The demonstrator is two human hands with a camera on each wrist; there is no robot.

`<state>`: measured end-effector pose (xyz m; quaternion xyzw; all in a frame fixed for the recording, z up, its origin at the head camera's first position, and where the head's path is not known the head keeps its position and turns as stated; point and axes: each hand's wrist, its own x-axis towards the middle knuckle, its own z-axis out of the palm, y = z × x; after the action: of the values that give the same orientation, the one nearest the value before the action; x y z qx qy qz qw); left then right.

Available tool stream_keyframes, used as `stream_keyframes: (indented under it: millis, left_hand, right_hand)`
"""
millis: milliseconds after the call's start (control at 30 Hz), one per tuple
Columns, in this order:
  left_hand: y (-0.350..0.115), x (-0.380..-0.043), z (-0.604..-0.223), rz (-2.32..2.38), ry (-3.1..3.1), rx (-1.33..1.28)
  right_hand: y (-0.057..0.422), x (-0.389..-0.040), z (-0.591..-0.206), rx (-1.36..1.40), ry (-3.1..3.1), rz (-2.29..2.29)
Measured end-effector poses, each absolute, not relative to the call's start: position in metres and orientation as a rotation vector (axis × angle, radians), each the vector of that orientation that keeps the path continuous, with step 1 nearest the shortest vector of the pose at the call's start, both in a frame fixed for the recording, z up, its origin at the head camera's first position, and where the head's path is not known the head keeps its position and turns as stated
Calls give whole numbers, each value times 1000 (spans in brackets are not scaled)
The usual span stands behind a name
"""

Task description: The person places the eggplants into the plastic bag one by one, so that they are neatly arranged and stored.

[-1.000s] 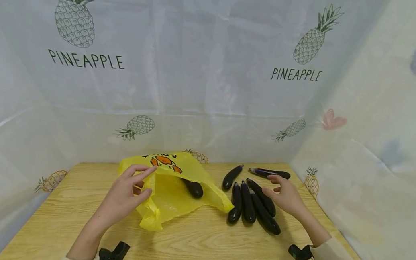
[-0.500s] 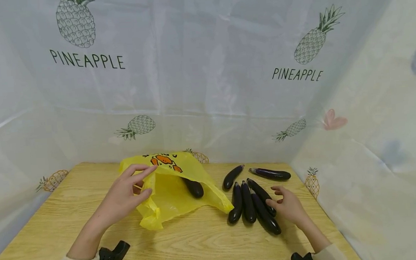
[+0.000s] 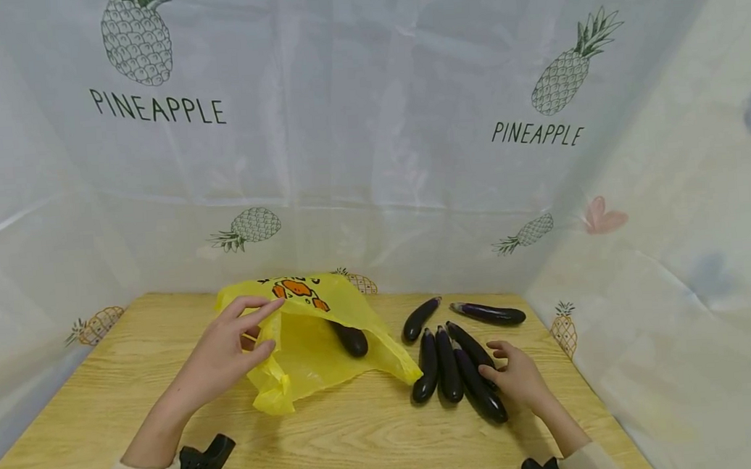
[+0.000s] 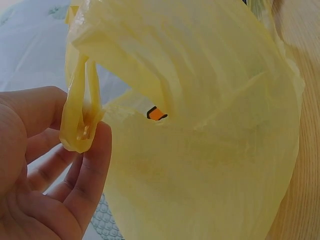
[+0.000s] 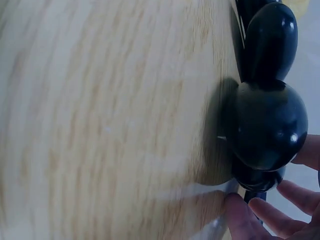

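You have one eggplant [image 3: 351, 338] lying in the mouth of the yellow bag [image 3: 305, 348], its rounded end facing you; anything deeper inside is hidden, so you cannot count on it being the only one. Six more lie outside on the wooden table [image 3: 338, 455], to the bag's right; four make a close cluster [image 3: 449, 371], and behind them rest a short eggplant [image 3: 421, 320] and a long eggplant [image 3: 488, 314]. If bagging is the work, it looks only begun, with most of the eggplants left to go in.

Your left hand [image 3: 227, 354] has its fingers curled at the bag's handle [image 4: 72, 125], holding the mouth raised; how firm that hold is, you cannot tell from here. Your right hand [image 3: 519, 377] is at the right side of the cluster, thumb and fingers parted in a fairly wide grip about the eggplants; no pinch shows, and none is lifted off the table.

As for writing, the wall sheet [image 3: 370, 162] reads "PINEAPPLE" twice, each under a pineapple drawing; the bag carries an orange cartoon print [image 3: 298, 288], with dark lettering above it too foreshortened to read; you will find no legible brand.
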<state>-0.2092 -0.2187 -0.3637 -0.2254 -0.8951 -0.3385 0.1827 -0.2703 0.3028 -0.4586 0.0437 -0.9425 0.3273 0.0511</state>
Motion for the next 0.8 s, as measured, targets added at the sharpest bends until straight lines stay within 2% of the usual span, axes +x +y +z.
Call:
stream_keyframes:
  millis: [433,800]
  left_hand:
    - [-217,-209,-363,-974,-2530,-642]
    - [-215,-209,-364,-993,-2535,-639]
  right_hand:
    - [304,-274,-454,153,-2919,851]
    - [307,-275,-456,155,-2915,908]
